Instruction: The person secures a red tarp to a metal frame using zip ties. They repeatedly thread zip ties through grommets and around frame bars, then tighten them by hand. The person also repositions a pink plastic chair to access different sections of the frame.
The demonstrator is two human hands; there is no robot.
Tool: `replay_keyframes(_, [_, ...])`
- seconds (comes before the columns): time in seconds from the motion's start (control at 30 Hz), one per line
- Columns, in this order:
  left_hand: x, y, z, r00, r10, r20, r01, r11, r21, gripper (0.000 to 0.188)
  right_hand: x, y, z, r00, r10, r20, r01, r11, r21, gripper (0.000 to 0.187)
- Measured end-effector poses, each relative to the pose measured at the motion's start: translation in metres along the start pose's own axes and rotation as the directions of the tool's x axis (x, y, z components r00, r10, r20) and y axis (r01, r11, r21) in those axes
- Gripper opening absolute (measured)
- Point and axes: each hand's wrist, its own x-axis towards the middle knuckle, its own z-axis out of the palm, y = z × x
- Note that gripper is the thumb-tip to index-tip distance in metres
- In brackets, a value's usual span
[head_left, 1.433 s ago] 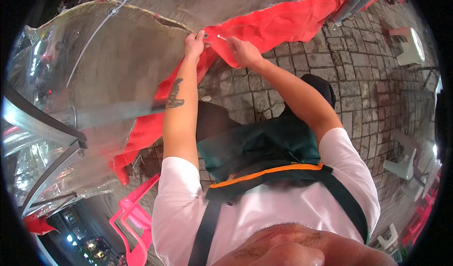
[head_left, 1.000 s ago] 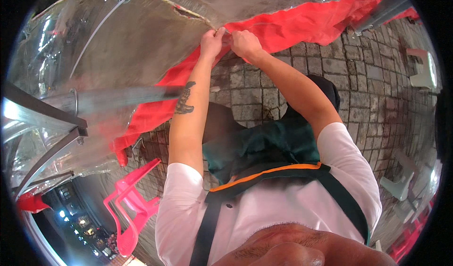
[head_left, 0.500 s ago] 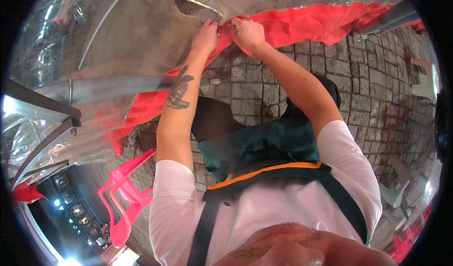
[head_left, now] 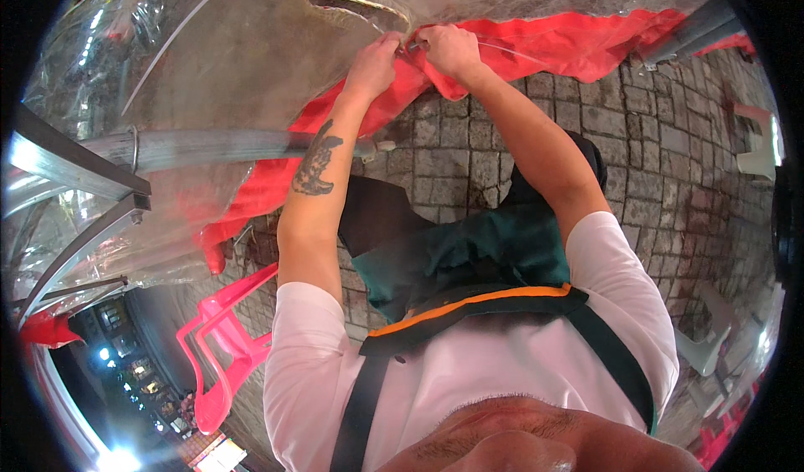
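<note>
Trailing rightward, a white cable tie (head_left: 511,51) lies lengthwise across red fabric (head_left: 578,41) from the pinch of my right hand (head_left: 452,51), the nearer one; just left of that grip, on my remote view, my left hand (head_left: 373,68) pinches the fabric's edge.

Sheet (head_left: 251,70): clear plas., glossy, creased.
Red hem (head_left: 553,49): looks cloth-like, semi-matt, wrinkled.
Pipe (head_left: 222,148): metal, smooth, dull sheen.
Chair (head_left: 226,328): plas., glossy.
Apron (head_left: 511,250): cloth, sl. sheen.
Paving (head_left: 636,128): stone, rough.
</note>
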Motion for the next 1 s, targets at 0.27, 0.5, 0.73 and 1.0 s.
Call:
replay_keyframes(0.27, [-0.011, 0.003, 0.006, 0.996, -0.017, -0.085, 0.019, 0.999, 0.029, 0.029, 0.006, 0.008, 0.009, 0.992, -0.118, -0.035, 0.117, 0.993, -0.015, 0.024])
replay_keyframes(0.5, [-0.023, 0.009, 0.023, 0.973, -0.103, -0.205, 0.080, 0.990, -0.119, 0.030, 0.008, 0.007, 0.004, 0.988, -0.155, 0.024, 0.157, 0.983, -0.092, 0.024])
replay_keyframes(0.73, [-0.026, 0.014, 0.024, 0.962, -0.104, -0.252, 0.086, 0.993, -0.082, 0.032, 0.009, 0.006, 0.007, 0.987, -0.158, -0.015, 0.157, 0.987, -0.034, 0.021])
replay_keyframes(1.0, [-0.027, 0.017, 0.027, 0.957, -0.188, -0.221, 0.141, 0.967, -0.212, 0.033, 0.017, 0.009, 0.018, 0.989, -0.143, 0.041, 0.146, 0.987, -0.062, 0.033])
